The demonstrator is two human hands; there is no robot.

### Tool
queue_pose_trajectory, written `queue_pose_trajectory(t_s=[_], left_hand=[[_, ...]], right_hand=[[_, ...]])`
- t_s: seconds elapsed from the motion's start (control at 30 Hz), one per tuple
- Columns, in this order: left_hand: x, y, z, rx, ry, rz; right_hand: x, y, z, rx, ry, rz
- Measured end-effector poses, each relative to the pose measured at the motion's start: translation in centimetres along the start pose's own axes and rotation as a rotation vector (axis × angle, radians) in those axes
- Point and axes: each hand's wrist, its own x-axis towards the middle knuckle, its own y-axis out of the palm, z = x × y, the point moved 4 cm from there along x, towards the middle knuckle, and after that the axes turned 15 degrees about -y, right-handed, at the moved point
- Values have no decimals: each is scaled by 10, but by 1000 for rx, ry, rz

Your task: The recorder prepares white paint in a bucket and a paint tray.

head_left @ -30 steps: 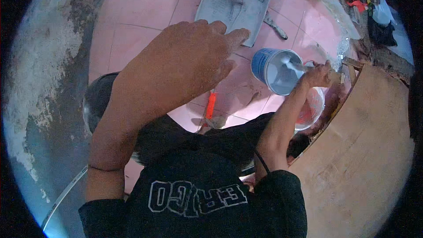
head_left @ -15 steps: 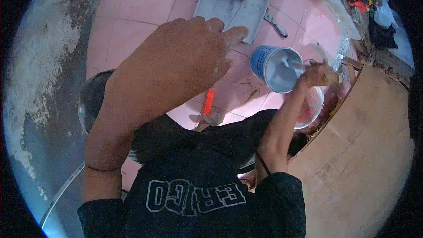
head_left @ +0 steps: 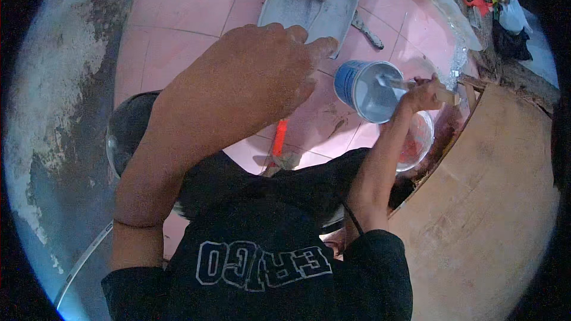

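Right hand (head_left: pixel 423 95): grip closed round a pale-handled tool (head_left: pixel 447 96), whose flat pale end lies inside the mouth of the blue bucket (head_left: pixel 350 86). Coating of whitish grey on the bucket's inner wall. Bucket is on the pink tiled floor (head_left: pixel 178 0), to the person's right; whether it stands upright or tilted, cannot tell.

Left hand (head_left: pixel 256 65): back toward the viewer, grip loosely open, index finger and thumb apart with nothing seen between them; palm hidden. In view it overlaps the near end of the paint tray (head_left: pixel 351 9); touching or above, cannot tell. Tray is smeared grey-white.

Close by: a stained dark-handled tool (head_left: pixel 370 32) just beside the tray's right side. A whitish tub (head_left: pixel 425 150), reddish inside, shows partly behind the right forearm, near the bucket. Bright orange object (head_left: pixel 279 137) below the left wrist. Large tan board (head_left: pixel 482 220) at far right.
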Motion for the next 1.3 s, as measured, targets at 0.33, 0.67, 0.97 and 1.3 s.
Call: queue_pose_trajectory(t_s=[0.33, 0.67, 0.97, 1.3], left_hand=[[3, -3, 2, -74, 127, -154], [3, -8, -2, -67, 123, -182], [2, -4, -5, -35, 122, -131], [-6, 0, -3, -104, 137, -153]], right_hand=[[-53, -69, 60, 306, 583, 276], [27, -122, 107, -8, 616, 834], [31, -108, 83, -1003, -236, 1807], [-11, -66, 64, -1010, -1133, 1824]])
